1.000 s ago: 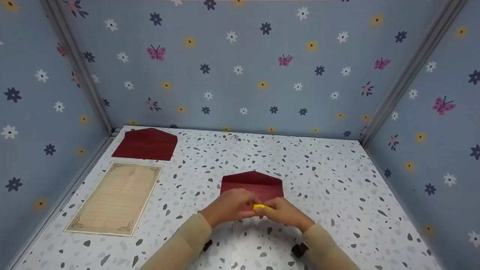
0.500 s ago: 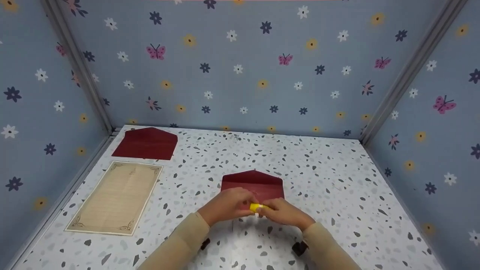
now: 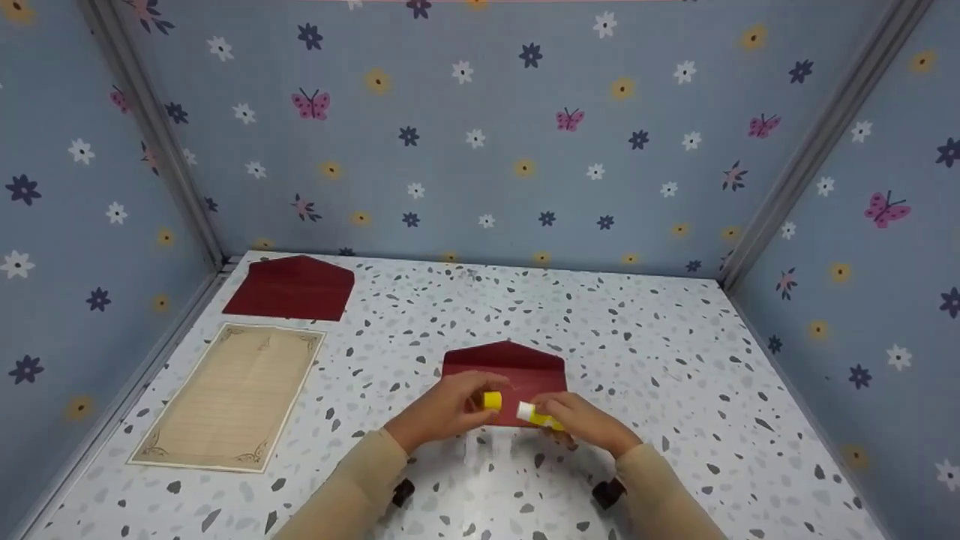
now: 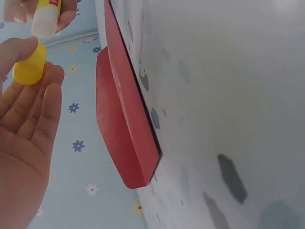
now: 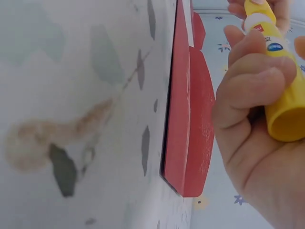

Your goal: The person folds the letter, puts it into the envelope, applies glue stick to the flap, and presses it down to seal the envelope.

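Note:
Between thumb and fingers, my left hand [image 3: 448,406] pinches a yellow cap [image 4: 30,65]. Curled round a yellow glue stick [image 5: 285,90] is my right hand [image 3: 583,420], and the stick's white end [image 3: 524,411] points left toward the cap. A small gap separates cap and stick in the head view. Below both hands lies a red envelope [image 3: 529,375] with its flap raised on the far side; the hands cover part of its near half.
A second red envelope [image 3: 294,289] lies at the back left of the speckled table [image 3: 645,360]. In front of it is a beige sheet of bordered paper [image 3: 232,397]. Flower-patterned walls [image 3: 480,97] close in the back and both sides.
The yellow cap has come off the glue stick. My left hand has moved left with the cap, and the right hand has shifted slightly right with the stick, baring its white end.

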The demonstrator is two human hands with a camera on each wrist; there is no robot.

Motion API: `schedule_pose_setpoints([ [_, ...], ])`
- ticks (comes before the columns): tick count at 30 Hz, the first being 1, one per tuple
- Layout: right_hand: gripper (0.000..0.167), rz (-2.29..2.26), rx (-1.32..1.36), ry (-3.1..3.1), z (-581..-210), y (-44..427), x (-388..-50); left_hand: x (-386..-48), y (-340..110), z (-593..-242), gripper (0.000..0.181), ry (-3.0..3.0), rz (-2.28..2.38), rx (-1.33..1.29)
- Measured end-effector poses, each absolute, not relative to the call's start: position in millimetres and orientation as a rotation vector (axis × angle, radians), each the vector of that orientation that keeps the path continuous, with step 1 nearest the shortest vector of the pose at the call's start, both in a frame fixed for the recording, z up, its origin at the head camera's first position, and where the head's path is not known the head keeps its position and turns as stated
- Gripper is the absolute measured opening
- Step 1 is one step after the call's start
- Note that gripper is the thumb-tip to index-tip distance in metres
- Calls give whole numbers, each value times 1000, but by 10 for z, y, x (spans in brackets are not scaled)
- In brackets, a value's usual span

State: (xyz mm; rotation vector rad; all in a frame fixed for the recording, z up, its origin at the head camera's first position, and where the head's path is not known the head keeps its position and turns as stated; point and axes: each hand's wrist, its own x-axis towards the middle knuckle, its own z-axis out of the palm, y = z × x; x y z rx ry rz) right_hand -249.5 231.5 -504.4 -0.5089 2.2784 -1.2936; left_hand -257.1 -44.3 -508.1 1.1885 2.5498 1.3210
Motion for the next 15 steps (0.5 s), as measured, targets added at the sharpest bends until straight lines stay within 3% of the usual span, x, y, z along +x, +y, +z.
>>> schedule_pose_setpoints([
  [15,23,-1576,-492,2258,-5001,2389,-2531,-2480,-430,-5155,14,2263,1728,572],
])
